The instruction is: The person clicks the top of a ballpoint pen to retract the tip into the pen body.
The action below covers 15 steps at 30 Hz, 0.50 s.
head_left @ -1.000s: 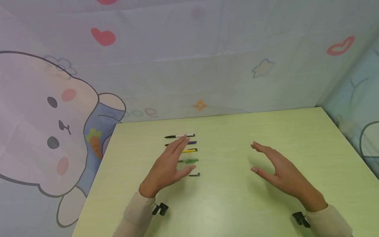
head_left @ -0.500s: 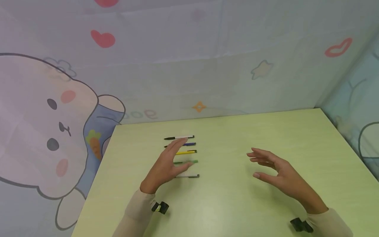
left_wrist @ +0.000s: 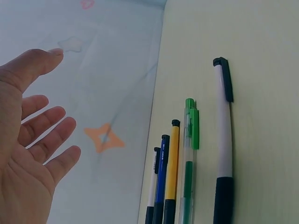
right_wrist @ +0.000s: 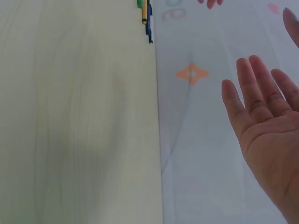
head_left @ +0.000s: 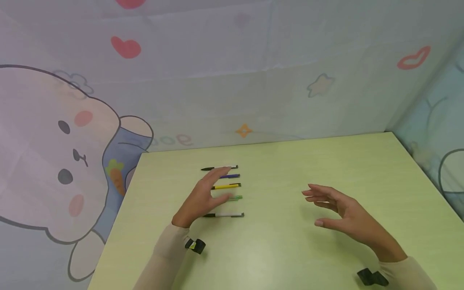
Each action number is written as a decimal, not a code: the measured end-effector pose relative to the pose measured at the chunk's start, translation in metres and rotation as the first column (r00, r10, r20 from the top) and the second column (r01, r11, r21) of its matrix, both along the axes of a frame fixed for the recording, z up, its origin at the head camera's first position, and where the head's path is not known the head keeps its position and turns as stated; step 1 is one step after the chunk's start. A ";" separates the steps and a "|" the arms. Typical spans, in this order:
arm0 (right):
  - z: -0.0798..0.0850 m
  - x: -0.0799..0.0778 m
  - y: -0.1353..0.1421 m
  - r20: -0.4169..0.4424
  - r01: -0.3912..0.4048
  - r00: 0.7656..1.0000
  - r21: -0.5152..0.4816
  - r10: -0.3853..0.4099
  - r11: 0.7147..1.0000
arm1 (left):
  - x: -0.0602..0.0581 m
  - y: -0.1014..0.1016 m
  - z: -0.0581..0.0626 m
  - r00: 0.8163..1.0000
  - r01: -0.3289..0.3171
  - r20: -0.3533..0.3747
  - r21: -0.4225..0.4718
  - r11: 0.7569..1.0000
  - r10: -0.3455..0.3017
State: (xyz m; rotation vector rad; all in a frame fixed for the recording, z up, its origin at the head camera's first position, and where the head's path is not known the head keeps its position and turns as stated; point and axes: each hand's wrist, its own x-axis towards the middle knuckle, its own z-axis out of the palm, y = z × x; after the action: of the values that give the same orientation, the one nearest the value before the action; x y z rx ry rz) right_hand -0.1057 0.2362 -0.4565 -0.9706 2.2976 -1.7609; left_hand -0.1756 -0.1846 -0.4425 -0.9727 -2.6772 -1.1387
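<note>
Several click pens lie parallel in a column on the table. From the back come a white-and-black pen (head_left: pixel 208 169), a blue pen (head_left: pixel 233 176), a yellow pen (head_left: pixel 226 186), a green pen (head_left: pixel 238 197) and a nearer white-and-black pen (head_left: pixel 228 214). Over them hovers my left hand (head_left: pixel 199 200), fingers spread and relaxed; it grips nothing and hides parts of several pens. In the left wrist view, the near white pen (left_wrist: pixel 225 140) stands apart from the others. My right hand (head_left: pixel 351 217) is held above the table's right half, fingers loosely bent, holding nothing.
The pale yellow-green table (head_left: pixel 275 241) meets a printed cloth backdrop (head_left: pixel 217 92) along its back edge. A cartoon bear (head_left: pixel 47 161) is printed on the cloth at left. Small black devices (head_left: pixel 195 245) sit at both wrists.
My left hand has drifted slightly left, uncovering more of the near white pen. The right hand's fingers and thumb have spread a little wider apart. The pens lie where they were.
</note>
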 end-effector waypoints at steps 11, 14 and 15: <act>-0.003 0.007 0.006 0.055 -0.028 0.998 -0.026 0.029 0.999 | -0.019 -0.002 -0.005 0.997 0.011 0.072 0.069 0.998 -0.016; -0.002 0.009 0.006 0.073 -0.030 0.997 -0.033 0.033 0.999 | -0.024 -0.004 -0.006 0.995 0.005 0.101 0.068 0.998 -0.012; -0.002 0.009 0.007 0.083 -0.031 0.996 -0.034 0.034 0.999 | -0.026 -0.005 -0.007 0.993 0.000 0.116 0.066 0.998 -0.008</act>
State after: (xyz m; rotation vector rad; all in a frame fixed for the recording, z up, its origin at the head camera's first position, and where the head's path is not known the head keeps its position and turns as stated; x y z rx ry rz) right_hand -0.0962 0.2429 -0.4587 -0.9150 2.1973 -1.7957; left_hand -0.2012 -0.1894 -0.4495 -0.9292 -2.7070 -1.3153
